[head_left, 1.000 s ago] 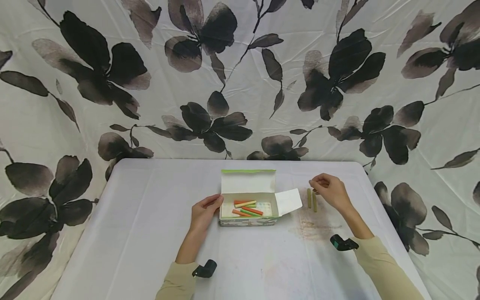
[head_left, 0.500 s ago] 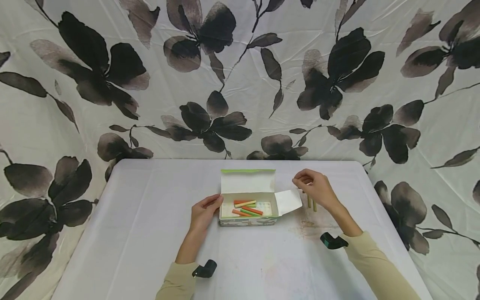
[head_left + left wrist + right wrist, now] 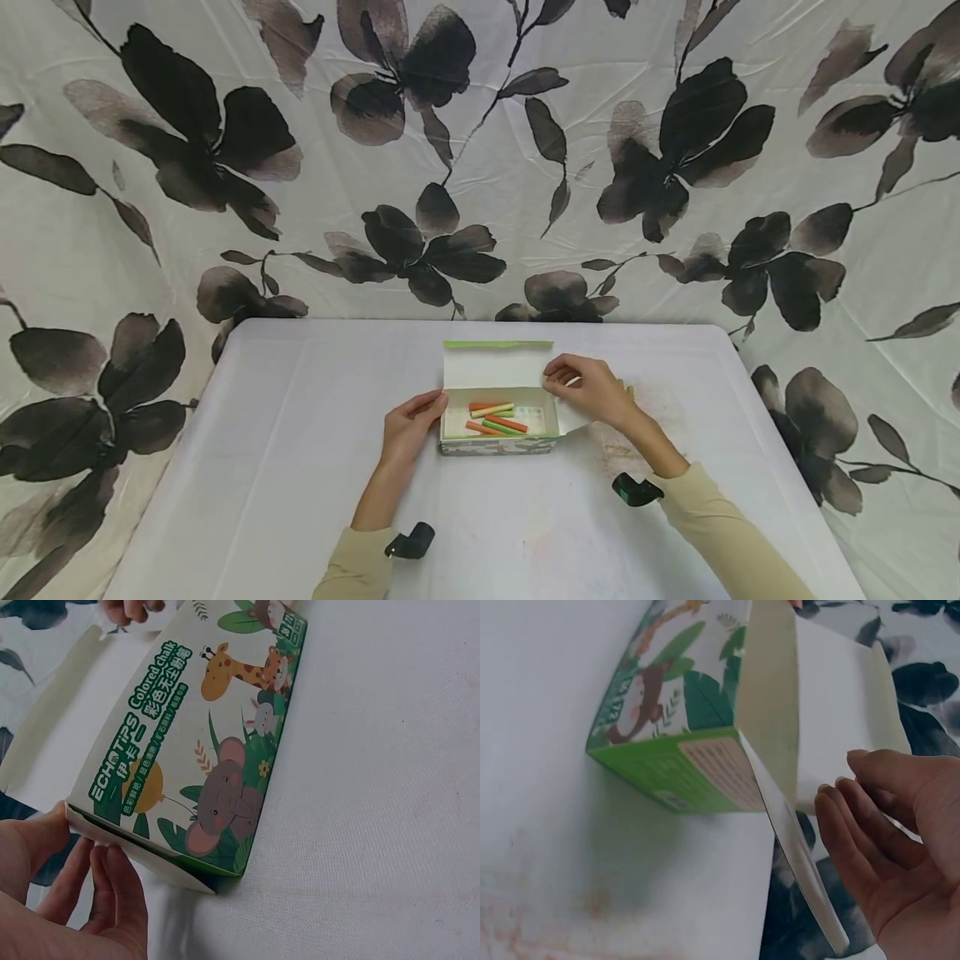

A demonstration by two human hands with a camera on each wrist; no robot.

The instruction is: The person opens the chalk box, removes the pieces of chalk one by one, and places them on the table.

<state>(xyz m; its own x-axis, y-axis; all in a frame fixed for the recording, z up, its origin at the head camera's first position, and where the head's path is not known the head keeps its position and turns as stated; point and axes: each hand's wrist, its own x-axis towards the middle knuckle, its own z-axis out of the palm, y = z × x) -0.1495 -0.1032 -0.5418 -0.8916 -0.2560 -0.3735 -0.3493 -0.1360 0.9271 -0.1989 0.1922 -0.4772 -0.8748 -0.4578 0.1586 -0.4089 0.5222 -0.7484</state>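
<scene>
Across the whole backdrop: a flower-print cloth (image 3: 480, 167), white with dark blossoms, hung behind and draped down both sides. Below it, a table (image 3: 300, 467) under a pale cover, bearing a rusty smear of chalk dust (image 3: 637, 433) to the right of centre. At mid-table, a chalk box (image 3: 498, 400) of printed card, lying on its back with the lid standing up at the far side, so its contents are open to reach; giraffe and elephant artwork shows on the near wall in the left wrist view (image 3: 217, 757). Right end flap (image 3: 795, 840) hangs loose and open. Left hand (image 3: 408, 425): fingers straight, pressed flat against the box's left end, seemingly to brace it against sliding. Right hand (image 3: 592, 392): over the box's right rim, fingers loosely curled, nothing visibly pinched, though the head view is too small to be certain. Inside the box, chalk sticks (image 3: 497, 418), orange, green and pale yellow, lying loose and crosswise. Beside the right hand, partly hidden, two olive chalk sticks (image 3: 628, 388) on the table.
</scene>
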